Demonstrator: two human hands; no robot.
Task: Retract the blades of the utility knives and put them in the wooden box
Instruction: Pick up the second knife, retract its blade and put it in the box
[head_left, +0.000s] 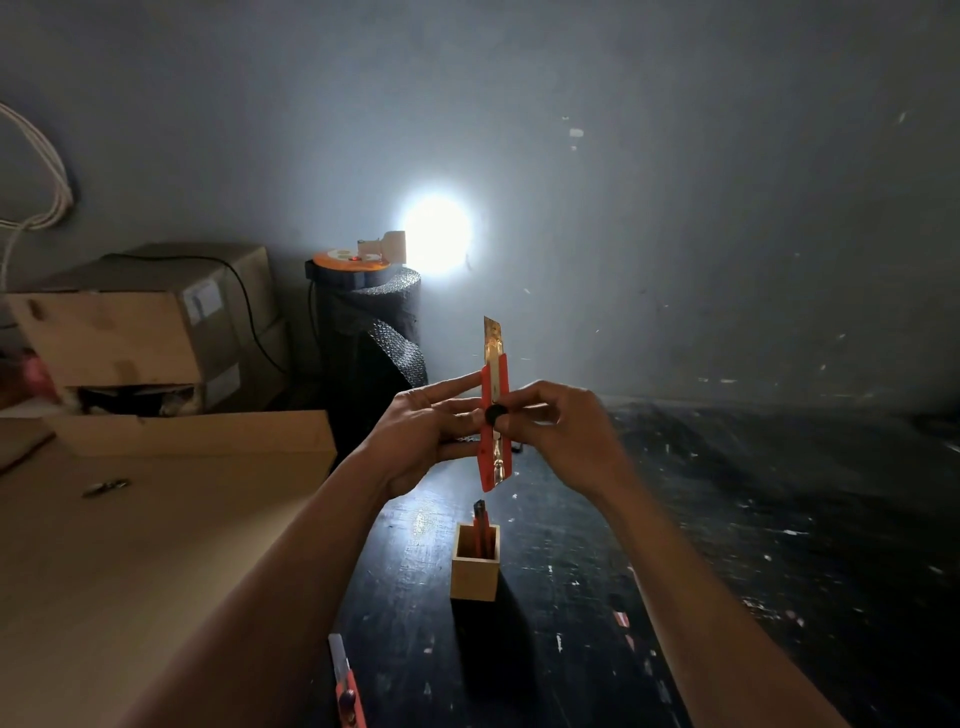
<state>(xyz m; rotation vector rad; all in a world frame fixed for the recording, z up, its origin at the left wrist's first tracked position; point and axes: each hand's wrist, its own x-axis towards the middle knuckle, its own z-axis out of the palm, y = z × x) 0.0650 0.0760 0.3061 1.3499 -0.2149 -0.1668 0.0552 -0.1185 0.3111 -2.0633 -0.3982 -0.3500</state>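
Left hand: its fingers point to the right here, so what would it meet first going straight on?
The left hand would meet the orange utility knife that it already touches, then probably the right hand just beyond.

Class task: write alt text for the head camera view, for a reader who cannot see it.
Two hands, left hand and right hand, hold an orange knife upright, blade out, above a wooden box holding another knife. A third knife lies on the dark table.
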